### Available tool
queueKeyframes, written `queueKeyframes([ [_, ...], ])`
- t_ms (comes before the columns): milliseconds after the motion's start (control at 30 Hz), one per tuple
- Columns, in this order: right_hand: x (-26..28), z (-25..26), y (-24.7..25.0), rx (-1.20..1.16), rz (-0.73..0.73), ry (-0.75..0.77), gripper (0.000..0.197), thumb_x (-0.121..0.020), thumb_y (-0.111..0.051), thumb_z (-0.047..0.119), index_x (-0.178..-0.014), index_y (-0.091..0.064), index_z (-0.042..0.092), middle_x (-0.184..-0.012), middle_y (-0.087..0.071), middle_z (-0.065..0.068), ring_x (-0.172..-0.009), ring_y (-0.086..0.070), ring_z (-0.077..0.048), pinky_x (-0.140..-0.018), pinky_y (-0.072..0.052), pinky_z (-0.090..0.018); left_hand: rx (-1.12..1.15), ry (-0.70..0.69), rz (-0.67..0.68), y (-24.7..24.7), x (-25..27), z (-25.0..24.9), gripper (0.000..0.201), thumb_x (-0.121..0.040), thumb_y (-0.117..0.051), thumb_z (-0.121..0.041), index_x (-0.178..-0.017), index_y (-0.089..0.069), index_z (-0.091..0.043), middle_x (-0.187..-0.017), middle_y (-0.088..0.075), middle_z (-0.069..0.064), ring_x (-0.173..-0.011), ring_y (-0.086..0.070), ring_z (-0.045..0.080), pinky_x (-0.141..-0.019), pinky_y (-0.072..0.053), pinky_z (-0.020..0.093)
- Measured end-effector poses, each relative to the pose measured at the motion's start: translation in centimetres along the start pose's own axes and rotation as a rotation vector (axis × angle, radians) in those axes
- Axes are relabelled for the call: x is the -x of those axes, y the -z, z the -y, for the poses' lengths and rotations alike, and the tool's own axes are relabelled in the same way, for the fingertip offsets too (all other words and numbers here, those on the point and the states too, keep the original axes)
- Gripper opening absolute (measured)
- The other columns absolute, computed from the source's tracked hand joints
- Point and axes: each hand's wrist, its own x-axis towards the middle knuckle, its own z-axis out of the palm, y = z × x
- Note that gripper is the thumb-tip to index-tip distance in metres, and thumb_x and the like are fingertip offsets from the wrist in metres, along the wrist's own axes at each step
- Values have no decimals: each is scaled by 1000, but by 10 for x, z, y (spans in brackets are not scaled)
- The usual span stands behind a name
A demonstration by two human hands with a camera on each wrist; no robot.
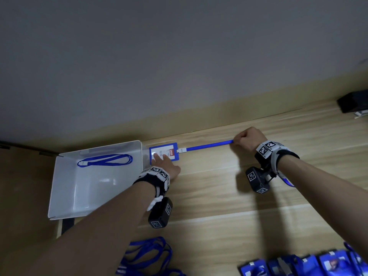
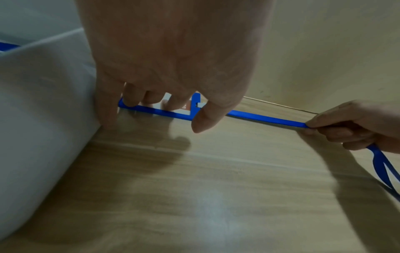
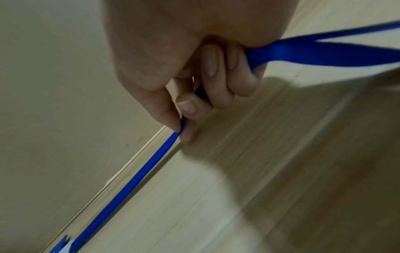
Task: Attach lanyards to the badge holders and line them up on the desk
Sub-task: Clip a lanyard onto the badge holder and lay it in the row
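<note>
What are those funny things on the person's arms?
Both forearms are bare, with no sleeves. Each wrist wears a black and white band with black-and-white square code markers, like the one on the left wrist. A small black camera box hangs under each band, marked with codes too.

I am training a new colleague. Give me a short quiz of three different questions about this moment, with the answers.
1. True or false: the badge holder lies inside the white tray.
2. Which hand pinches the lanyard? A. left hand B. right hand
3. Fill in: the left hand's fingers press on the ____.

Key: 1 false, it lies on the desk beside the tray; 2 B; 3 badge holder.
</note>
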Motion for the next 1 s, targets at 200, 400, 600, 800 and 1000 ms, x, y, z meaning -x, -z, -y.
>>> queueKeyframes([
  [200, 8, -16, 2, 16, -118, -44, 21, -75, -76, 41, -68, -72, 22, -78, -72, 4, -76, -66, -19, -73, -54, -31, -84, -36, -65, 9, 11, -3, 52, -94, -41, -22, -144, -35, -11, -160, -11, 20, -135, -38, 36, -107, -40, 44],
  [400, 14, -9, 1, 32, -152, -88, 20, -69, -78, 41, -73, -72, 22, -75, -70, 5, -73, -64, -21, -65, -45, -25, -278, -159, -240, 25, 19, -3, 15, -91, -44, -24, -98, -55, -18, -85, -51, -1, -80, -54, 19, -73, -47, 31],
  [600, 14, -10, 4, 63, -124, -83, 23, -69, -78, 45, -71, -71, 24, -73, -68, 8, -69, -63, -16, -59, -43, -24, -501, -508, -416, 19, 39, -60, 30, -93, -42, -20, -121, -51, -13, -117, -55, 6, -108, -54, 27, -76, -38, 36],
  [800, 7, -17, 1, 74, -154, -84, 25, -65, -76, 48, -71, -69, 24, -72, -67, 8, -69, -63, -18, -58, -41, -24, -367, -846, -304, -35, 30, -119, 80, -89, -45, -19, -156, -3, -7, -165, 5, 9, -152, 1, 23, -122, -16, 42],
  [1000, 8, -24, 2, 94, -158, -79, 23, -67, -70, 45, -64, -67, 22, -69, -65, 3, -68, -63, -22, -58, -44, -25, -320, -749, -315, -59, 20, -129, 79, -95, -38, -31, -156, 7, -10, -163, 19, 4, -151, 14, 19, -124, -4, 39],
])
